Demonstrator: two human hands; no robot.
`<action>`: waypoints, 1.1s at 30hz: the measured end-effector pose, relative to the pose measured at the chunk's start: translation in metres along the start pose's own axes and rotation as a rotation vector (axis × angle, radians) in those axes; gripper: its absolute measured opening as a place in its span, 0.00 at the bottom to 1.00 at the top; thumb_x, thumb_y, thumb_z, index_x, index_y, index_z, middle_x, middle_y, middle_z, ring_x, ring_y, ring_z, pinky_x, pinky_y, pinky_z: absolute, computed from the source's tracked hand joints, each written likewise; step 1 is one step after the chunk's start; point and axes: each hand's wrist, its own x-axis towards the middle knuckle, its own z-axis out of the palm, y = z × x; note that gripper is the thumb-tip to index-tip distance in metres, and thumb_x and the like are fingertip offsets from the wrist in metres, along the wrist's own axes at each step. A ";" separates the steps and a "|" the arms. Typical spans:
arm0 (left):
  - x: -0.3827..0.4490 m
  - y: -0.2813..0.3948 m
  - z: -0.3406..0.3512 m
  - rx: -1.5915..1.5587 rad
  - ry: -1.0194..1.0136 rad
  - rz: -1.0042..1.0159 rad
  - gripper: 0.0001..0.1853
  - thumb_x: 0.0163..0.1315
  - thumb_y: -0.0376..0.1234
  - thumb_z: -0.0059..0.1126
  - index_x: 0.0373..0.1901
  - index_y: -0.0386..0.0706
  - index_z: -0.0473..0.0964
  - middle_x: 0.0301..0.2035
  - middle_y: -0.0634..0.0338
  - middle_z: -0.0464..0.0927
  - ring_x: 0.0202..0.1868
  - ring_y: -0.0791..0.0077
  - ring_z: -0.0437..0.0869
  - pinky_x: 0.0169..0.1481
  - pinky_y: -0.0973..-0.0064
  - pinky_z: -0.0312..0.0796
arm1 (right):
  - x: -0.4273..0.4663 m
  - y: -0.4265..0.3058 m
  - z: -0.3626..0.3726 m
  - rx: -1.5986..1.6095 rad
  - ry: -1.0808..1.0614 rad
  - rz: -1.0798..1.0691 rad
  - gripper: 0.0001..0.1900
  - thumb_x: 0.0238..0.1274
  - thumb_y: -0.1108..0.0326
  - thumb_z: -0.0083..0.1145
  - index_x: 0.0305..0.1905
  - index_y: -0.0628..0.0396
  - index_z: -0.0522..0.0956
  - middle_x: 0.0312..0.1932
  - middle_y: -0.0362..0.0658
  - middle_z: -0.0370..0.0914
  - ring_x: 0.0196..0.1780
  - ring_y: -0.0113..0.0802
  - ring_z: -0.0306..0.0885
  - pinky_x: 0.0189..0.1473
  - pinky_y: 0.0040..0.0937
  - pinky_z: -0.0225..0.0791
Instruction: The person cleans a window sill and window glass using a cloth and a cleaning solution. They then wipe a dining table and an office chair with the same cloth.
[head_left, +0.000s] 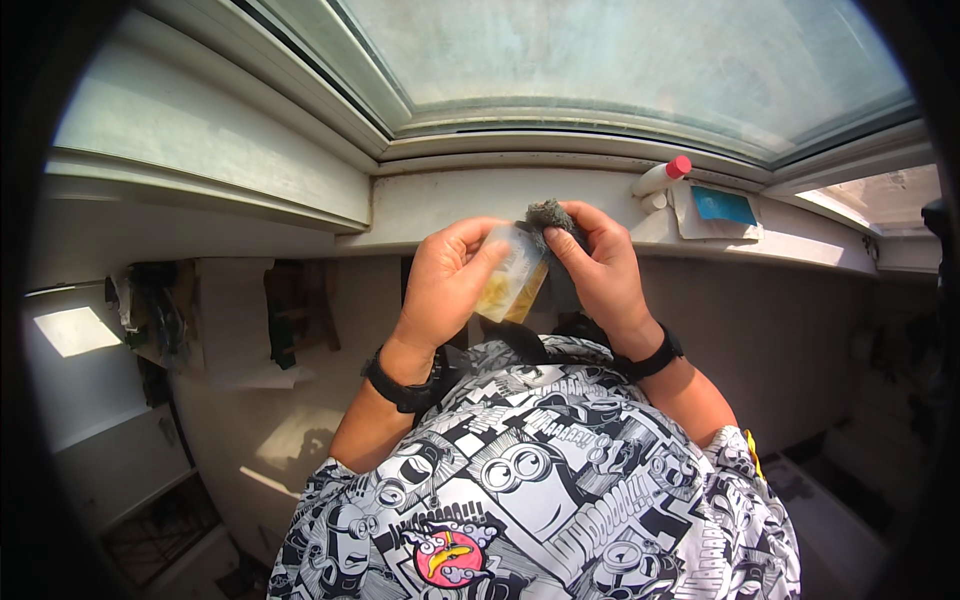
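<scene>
My left hand (450, 274) holds a small rectangular container (514, 285) with a pale, partly see-through face and yellow printing. It is tilted and slightly blurred, so its exact kind is unclear. Pinched between the thumb and fingers of my right hand (606, 262) is a crumpled dark grey cloth (551, 217), its lower end hanging beneath the hand. The cloth meets the container's upper right corner, or lies just in front of it. Both hands are in front of a white windowsill (450, 199).
A white bottle with a red cap (664, 176) and a flat packet with a blue patch (721, 211) rest on the sill's right part. Hazy window glass (622, 60) rises behind. Below left are a draped white sheet (234, 315) and a wooden frame (311, 307).
</scene>
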 end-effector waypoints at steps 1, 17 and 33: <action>0.002 0.001 -0.005 -0.035 -0.001 -0.014 0.11 0.78 0.29 0.58 0.55 0.32 0.81 0.43 0.59 0.87 0.43 0.81 0.87 0.50 0.80 0.80 | 0.001 0.006 -0.002 0.069 0.019 0.039 0.11 0.76 0.74 0.61 0.57 0.65 0.82 0.46 0.38 0.86 0.48 0.20 0.80 0.53 0.23 0.75; 0.011 0.000 -0.033 -0.224 0.066 0.020 0.14 0.83 0.35 0.47 0.59 0.35 0.73 0.45 0.46 0.86 0.44 0.61 0.93 0.49 0.66 0.87 | -0.005 0.003 -0.022 0.295 0.110 0.067 0.12 0.77 0.71 0.63 0.58 0.66 0.81 0.48 0.39 0.86 0.47 0.20 0.83 0.51 0.21 0.77; 0.011 -0.005 -0.019 -0.318 -0.158 -0.176 0.21 0.78 0.35 0.60 0.65 0.34 0.73 0.52 0.56 0.84 0.53 0.73 0.87 0.60 0.72 0.80 | -0.013 0.007 -0.010 0.158 0.161 -0.028 0.12 0.76 0.72 0.64 0.58 0.64 0.82 0.49 0.37 0.85 0.49 0.19 0.80 0.53 0.20 0.74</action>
